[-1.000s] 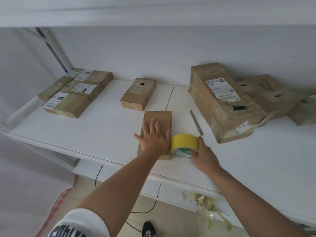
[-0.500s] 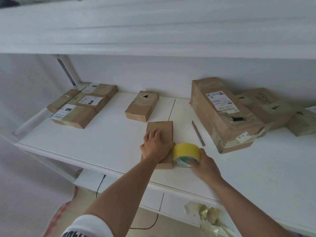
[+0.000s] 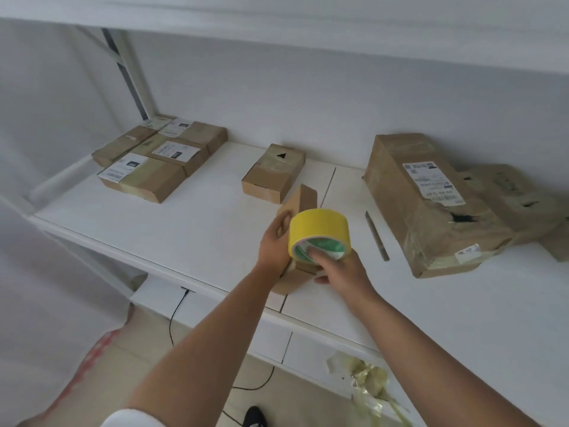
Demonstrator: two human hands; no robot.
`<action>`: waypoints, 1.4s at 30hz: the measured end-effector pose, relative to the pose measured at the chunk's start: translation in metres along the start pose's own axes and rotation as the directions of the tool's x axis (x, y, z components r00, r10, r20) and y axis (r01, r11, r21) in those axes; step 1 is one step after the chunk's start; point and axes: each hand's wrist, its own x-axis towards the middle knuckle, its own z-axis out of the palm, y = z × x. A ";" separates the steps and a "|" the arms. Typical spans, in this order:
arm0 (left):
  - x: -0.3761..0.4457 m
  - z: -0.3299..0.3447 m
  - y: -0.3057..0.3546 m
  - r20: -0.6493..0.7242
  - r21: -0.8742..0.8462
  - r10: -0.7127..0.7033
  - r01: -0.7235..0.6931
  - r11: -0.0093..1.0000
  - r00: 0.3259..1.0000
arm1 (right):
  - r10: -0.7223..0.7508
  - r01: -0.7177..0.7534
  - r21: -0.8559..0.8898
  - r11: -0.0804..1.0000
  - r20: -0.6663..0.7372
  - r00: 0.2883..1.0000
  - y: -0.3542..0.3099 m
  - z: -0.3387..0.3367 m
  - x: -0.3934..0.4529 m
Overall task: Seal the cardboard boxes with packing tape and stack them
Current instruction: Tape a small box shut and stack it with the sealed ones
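Note:
A small flat cardboard box point(image 3: 303, 198) is tipped up on its side edge near the front of the white table point(image 3: 184, 229). My left hand point(image 3: 275, 240) grips its left face with curled fingers. My right hand point(image 3: 337, 266) holds a yellow tape roll point(image 3: 318, 231) in front of the box, a finger inside the green core. The roll hides the middle of the box. A taped small box point(image 3: 274, 174) with a black arrow mark lies just behind.
Several flat labelled boxes point(image 3: 160, 161) lie grouped at the back left. A large torn box point(image 3: 428, 201) and more boxes point(image 3: 517, 198) sit at the right. A grey cutter point(image 3: 377, 235) lies between. Crumpled tape scraps point(image 3: 369, 386) hang below the front edge. A wall backs the table.
The box lay flat under my left palm; now it stands tilted on edge in that hand's grip. The tape roll has been lifted off the table and brought in front of the box.

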 end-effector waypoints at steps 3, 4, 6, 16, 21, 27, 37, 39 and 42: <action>0.000 -0.015 -0.004 -0.044 -0.136 -0.015 0.009 0.991 0.999 | -0.022 0.022 0.002 1.000 0.022 1.000 0.001 0.023 0.001; 0.001 -0.019 -0.005 -0.050 -0.173 -0.043 0.034 0.984 0.998 | -0.065 0.065 -0.060 0.996 0.007 0.998 0.001 0.030 0.002; 0.003 -0.028 -0.009 -0.049 -0.221 -0.113 0.100 0.970 0.992 | -0.166 0.165 -0.257 0.952 0.017 0.986 -0.002 0.039 0.004; 0.000 -0.035 -0.001 -0.039 -0.237 0.004 -0.013 0.971 0.999 | -0.125 0.122 0.064 0.991 0.051 0.991 -0.004 0.029 0.006; -0.003 -0.036 0.005 -0.013 -0.207 0.007 -0.009 0.978 1.000 | -0.082 0.077 0.174 0.982 0.021 0.996 0.000 0.029 0.005; -0.009 -0.040 0.017 0.044 -0.110 -0.011 0.016 0.994 0.999 | -0.197 0.197 0.044 0.979 0.007 0.980 -0.001 0.019 0.003; -0.003 -0.039 0.019 0.104 0.104 0.089 -0.099 0.990 0.991 | -0.213 0.216 -0.100 0.971 0.042 0.976 -0.003 0.024 0.005; 0.002 -0.042 0.015 0.117 0.166 0.106 -0.124 0.978 0.988 | -0.223 0.226 -0.198 0.954 0.036 0.974 -0.007 0.020 0.005; 0.005 -0.039 0.013 0.099 0.227 0.100 -0.120 0.966 0.990 | -0.310 0.293 -0.377 0.879 0.015 0.950 -0.012 0.002 0.007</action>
